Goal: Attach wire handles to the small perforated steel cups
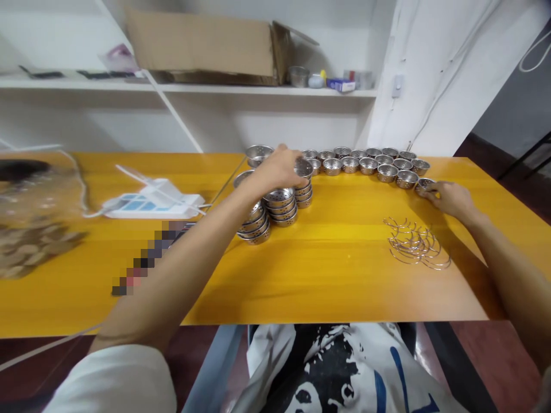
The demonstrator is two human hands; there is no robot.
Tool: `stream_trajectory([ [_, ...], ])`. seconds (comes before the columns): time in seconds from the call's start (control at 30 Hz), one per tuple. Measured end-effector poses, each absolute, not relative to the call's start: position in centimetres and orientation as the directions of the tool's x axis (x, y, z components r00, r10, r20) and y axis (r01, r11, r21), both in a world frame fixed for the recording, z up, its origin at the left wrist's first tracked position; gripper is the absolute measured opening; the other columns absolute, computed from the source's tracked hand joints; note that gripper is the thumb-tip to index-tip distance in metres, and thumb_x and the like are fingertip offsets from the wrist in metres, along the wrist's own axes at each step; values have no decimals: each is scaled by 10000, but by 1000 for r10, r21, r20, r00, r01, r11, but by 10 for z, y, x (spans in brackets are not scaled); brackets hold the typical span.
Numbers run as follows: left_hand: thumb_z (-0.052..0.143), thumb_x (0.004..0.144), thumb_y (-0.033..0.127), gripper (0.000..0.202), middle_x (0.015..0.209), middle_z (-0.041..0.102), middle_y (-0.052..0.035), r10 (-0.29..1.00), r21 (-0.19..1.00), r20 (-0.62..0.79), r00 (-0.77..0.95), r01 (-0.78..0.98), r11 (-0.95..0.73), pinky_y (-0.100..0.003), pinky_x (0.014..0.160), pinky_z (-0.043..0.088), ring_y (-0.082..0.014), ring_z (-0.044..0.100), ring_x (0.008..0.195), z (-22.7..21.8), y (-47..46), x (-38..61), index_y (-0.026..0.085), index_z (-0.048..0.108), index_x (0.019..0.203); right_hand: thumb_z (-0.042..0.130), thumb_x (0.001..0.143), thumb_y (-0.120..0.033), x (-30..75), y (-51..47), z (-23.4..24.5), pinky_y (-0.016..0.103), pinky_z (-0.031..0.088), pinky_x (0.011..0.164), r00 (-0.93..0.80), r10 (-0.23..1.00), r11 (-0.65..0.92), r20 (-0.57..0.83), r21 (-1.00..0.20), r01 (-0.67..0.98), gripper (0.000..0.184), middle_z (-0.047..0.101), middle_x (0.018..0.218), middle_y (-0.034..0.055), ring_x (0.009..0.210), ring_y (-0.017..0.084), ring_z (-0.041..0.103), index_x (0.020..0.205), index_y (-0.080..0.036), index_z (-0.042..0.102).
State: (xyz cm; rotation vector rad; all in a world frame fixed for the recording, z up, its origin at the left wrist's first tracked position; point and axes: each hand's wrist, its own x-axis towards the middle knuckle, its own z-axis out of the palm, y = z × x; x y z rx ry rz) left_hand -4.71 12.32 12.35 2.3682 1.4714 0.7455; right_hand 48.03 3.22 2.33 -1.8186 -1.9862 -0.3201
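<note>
Head view, left fingers (296, 155) gripping perforated metal cup (303, 167), right fingers (435, 186) pinching round-rimmed cup (423, 183)

Round, silver metal cup stacks (280, 210) stand left of curved, silver metal wires (414, 248). A yellow wooden table (336, 287) bears both.

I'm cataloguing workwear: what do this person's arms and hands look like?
The left grip and right grip are bare hands, without gloves. A plain white sleeve ends near the left elbow, leaving the left forearm bare. The right forearm is bare too; its sleeve can't be made out.
</note>
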Motion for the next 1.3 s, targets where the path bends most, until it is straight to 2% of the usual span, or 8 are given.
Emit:
stream_trajectory([
  [0.13,991,821,255,618,1216,699,-95,816,458,434,382,686,-565,-645,1333,407,-336,579,1293,133,87,-39,153,675,1342,624,1150,-549,439,4,57,384,397,704,-61,797,133,600,-77,988,486,833,1107,210,749,197,641,1117,-141,887],
  [0.27,893,882,273,839,1625,581,-145,602,399,654,459,467,-789,-665,1356,379,-405,511,1519,102,18,-11,247,500,1623,641,1156,-480,334,-35,77,347,536,735,-392,604,571,694,-34,820,331,837,1077,101,812,205,730,1140,-253,881],
  [0.33,951,805,305,1086,1734,489,-185,585,500,584,563,319,-806,-625,1349,420,-424,500,1584,74,-6,1,235,363,1716,614,1176,-399,281,-51,71,316,551,704,-561,500,744,660,5,668,297,832,1062,84,811,187,745,1111,-246,860],
  [0.43,907,842,311,881,1590,643,-175,664,695,492,563,206,-689,-536,1265,520,-379,645,1467,36,-16,7,232,480,1608,559,1201,-425,237,-62,55,312,572,695,-650,444,841,616,-38,539,325,814,1249,127,850,185,763,1257,-211,797],
  [0.57,854,802,234,676,1378,750,-125,676,732,487,553,164,-661,-471,1135,588,-323,748,1265,14,-8,1,221,595,1426,514,1209,-334,233,-59,41,312,568,720,-602,586,762,543,-117,637,337,754,1455,157,892,185,771,1469,-205,685],
  [0.77,799,814,216,570,1288,749,-135,609,666,519,599,164,-728,-456,1078,602,-313,747,1197,7,-9,8,190,637,1360,565,1146,-238,230,-53,32,317,330,576,-672,642,651,370,201,732,249,819,1172,106,813,185,715,1249,-213,791],
  [0.9,815,754,184,620,1290,753,-122,635,700,492,596,163,-695,-454,1068,609,-318,754,1180,3,-11,12,194,637,1348,560,1123,-213,224,-53,27,315,273,576,-648,622,593,440,276,757,233,779,1089,123,790,182,667,1065,-202,786],
  [1.3,859,661,186,584,1178,790,-96,730,752,350,588,288,-593,-455,978,636,-321,777,1045,10,-21,20,182,677,1216,550,1072,-208,229,-53,25,322,331,553,-536,637,510,553,219,832,289,785,1221,164,695,181,650,1253,-173,771],
])
